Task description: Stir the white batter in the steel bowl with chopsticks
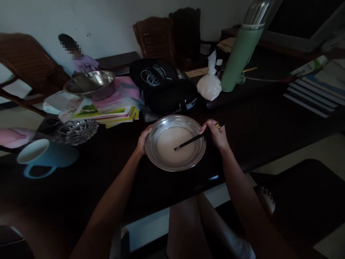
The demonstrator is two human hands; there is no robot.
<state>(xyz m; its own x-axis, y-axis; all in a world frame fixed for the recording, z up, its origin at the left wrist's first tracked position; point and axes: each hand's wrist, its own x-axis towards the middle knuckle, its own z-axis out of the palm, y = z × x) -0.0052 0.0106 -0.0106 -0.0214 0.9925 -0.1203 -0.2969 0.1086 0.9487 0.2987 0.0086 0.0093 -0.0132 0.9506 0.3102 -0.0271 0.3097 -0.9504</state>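
Note:
A shiny metal bowl (pixel 175 167) stands on the dark table, holding a milky white liquid (pixel 167 140). My left hand (pixel 143 139) is closed on the bowl's left rim, the thumb near the edge. My right hand (pixel 217 133) grips dark chopsticks (pixel 191 139) at the bowl's right side. They slant down to the left across the rim, with their tips at the liquid. Whether it is one stick or a pair pressed together is hard to see in the dim light.
Left of the bowl are a blue mug (pixel 51 158), a cut-glass dish (pixel 78 132) and a metal basin (pixel 94 84) on books. Behind lie a black case (pixel 167 93), a tied bag of white powder (pixel 209 87) and a green thermos (pixel 239 54). A person (pixel 84 64) is beyond the table.

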